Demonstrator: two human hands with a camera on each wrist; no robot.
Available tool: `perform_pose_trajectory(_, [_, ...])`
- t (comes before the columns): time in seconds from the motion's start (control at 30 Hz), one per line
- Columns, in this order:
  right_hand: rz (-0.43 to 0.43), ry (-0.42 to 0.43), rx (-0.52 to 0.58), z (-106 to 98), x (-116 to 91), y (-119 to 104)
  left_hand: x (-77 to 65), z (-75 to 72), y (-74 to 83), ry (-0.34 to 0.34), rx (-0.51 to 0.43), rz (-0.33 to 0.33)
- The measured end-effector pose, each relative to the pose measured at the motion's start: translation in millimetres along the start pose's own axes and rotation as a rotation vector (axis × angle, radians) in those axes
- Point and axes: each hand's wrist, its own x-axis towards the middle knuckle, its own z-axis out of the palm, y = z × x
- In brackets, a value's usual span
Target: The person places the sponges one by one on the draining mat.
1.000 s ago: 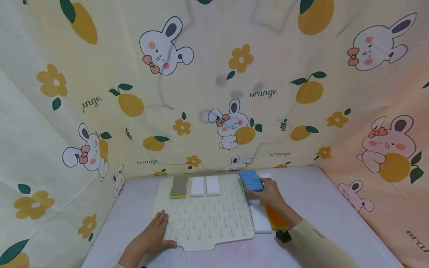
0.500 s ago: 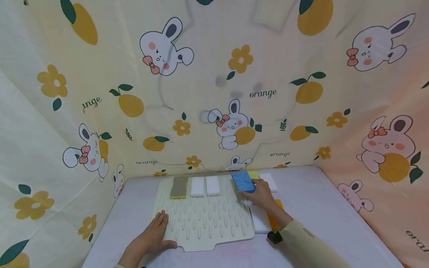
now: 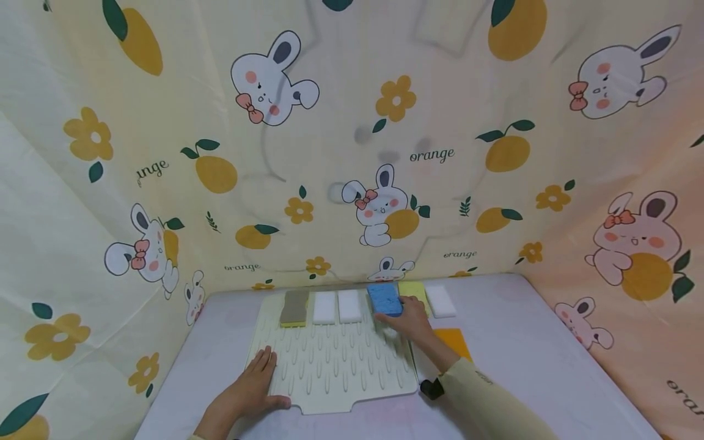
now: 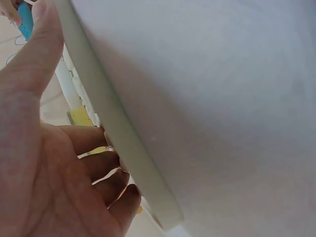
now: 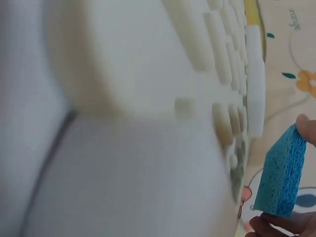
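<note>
My right hand (image 3: pixel 414 321) pinches a blue sponge (image 3: pixel 384 299) at the back right of a cream ridged drying mat (image 3: pixel 335 400). In the right wrist view the blue sponge (image 5: pixel 282 173) is held between thumb and fingers, above the mat's ridges. My left hand (image 3: pixel 249 384) rests on the mat's front left edge. The left wrist view shows its fingers (image 4: pixel 101 165) along that edge. Along the mat's back lie a grey-and-yellow sponge (image 3: pixel 294 307) and two white sponges (image 3: pixel 324 307), in a row left of the blue one.
Right of the mat lie a yellow-green sponge (image 3: pixel 414 291), a white sponge (image 3: pixel 442 301) and an orange piece (image 3: pixel 453 342), partly behind my right forearm. A printed curtain (image 3: pixel 330 122) closes off the table's (image 3: pixel 495 305) back and sides.
My right hand has carried the blue sponge leftward, from the mat's right edge to just right of the white sponges. The yellow-green sponge is uncovered. My left hand has stayed put.
</note>
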Motion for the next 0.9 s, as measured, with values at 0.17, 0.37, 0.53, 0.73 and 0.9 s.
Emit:
perform_pose_trajectory(0.17, [0.019,0.008,-0.031,5,-1,-5,0.3,1.7,-0.2,0.004,0.0,0.001])
perform_pose_trajectory(0.37, [0.003,0.013,-0.086,8,0,-8,-0.2,0.6,1.2,0.003,-0.004,-0.001])
perform_pose_trajectory(0.53, [-0.01,0.017,-0.164,12,2,-10,-1.3,0.2,1.2,0.006,-0.007,0.002])
perform_pose_trajectory(0.73, [-0.018,0.016,-0.251,16,3,-13,-0.5,1.1,0.5,0.001,0.001,-0.009])
perform_pose_trajectory(0.9, [-0.005,0.001,-0.309,18,4,-15,0.3,1.9,-1.4,0.0,0.0,-0.004])
